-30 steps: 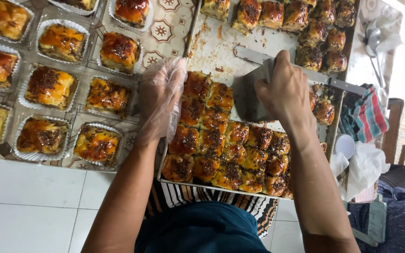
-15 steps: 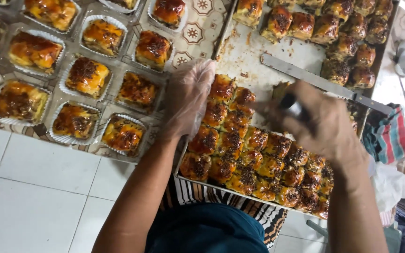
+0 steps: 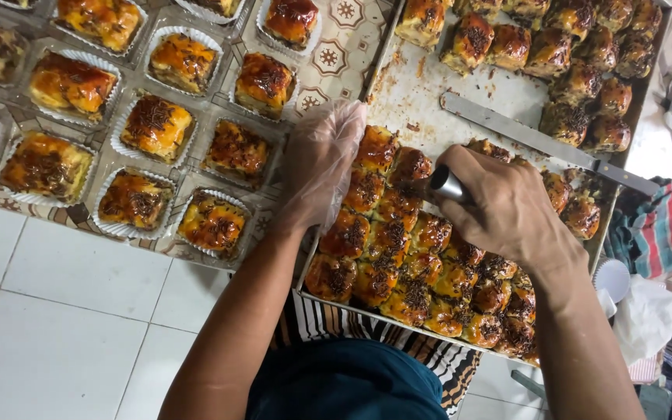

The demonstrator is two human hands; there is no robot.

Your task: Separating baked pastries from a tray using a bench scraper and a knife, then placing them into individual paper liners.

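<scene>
1. At the far left, glazed pastries sit 1 apiece in white paper cups (image 3: 152, 127) on a patterned cloth (image 3: 336, 58). The cups stand close together, so a forearm swinging across could tip one or smear its topping.

2. The left hand (image 3: 322, 159), in a thin clear glove, rests flat with fingers together on the left edge of the block of pastries (image 3: 398, 264) in the metal tray (image 3: 460, 97). It presses sticky glaze; a slip could dent the soft tops, or the loose glove could catch on them.

3. The right hand (image 3: 507, 206) is clenched on a metal tool handle (image 3: 446, 185), which points down into the block near its far edge. The blade itself is hidden, so a cut could run crooked or reach the gloved fingertips just to the left.

4. A long knife (image 3: 538, 144) lies loose on the tray's bare part, just beyond the right hand; a knock could send it sliding.

5. The tray's near edge overhangs the counter towards the body, so heavy downward pressure might tilt it.
</scene>
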